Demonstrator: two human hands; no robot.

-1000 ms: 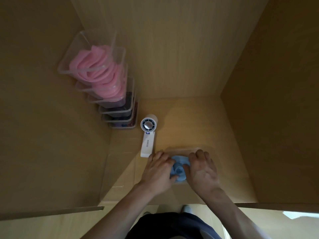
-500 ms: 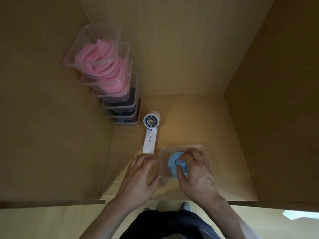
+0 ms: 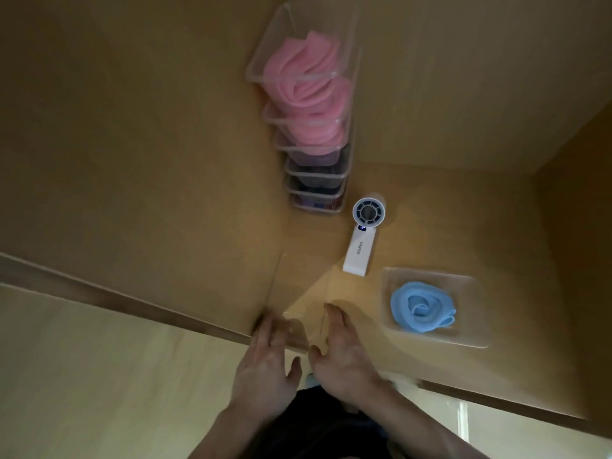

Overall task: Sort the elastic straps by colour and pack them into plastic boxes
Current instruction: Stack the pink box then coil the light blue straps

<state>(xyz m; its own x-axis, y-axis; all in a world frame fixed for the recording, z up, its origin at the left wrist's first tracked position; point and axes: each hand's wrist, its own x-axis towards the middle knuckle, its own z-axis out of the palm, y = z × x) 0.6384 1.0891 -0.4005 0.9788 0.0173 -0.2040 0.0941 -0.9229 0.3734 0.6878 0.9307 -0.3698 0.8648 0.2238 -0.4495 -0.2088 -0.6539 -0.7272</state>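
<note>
The left hand (image 3: 261, 362) and the right hand (image 3: 344, 356) are reaching in side by side at 6 o'clock, right at the front edge of the wooden shelf (image 3: 430, 226). The fingers of both hands are looking straight and a little apart. The thumbs are pointing toward each other. A clear thing (image 3: 301, 326) is sitting between the fingertips. It is too blurry to tell if it is a lid or an empty box, or if the hands are holding it.

The blue strap (image 3: 422, 308) is lying rolled up in a clear box (image 3: 473, 339) at 2 o'clock from the hands. The pink straps (image 3: 308, 94) are filling the top of a stack of clear boxes (image 3: 318, 193) far off at 12 o'clock.

Here is what might be going wrong soon. The clear thing is hard to see and is sitting near the edge, so it might be slipping off and falling. The blue roll is springy, so it might be popping open. I cannot tell if a lid is on its box. The white fan (image 3: 362, 240) is lying just beside that box, at 1 o'clock, so a reaching hand might be bumping it. The stack is tall and might be tipping if pushed.

The shelf is smooth and yellow-brown. Wooden walls are closing it in at 9, 12 and 3 o'clock. The light is dim. A pale floor (image 3: 99, 376) is showing at 8 o'clock.
</note>
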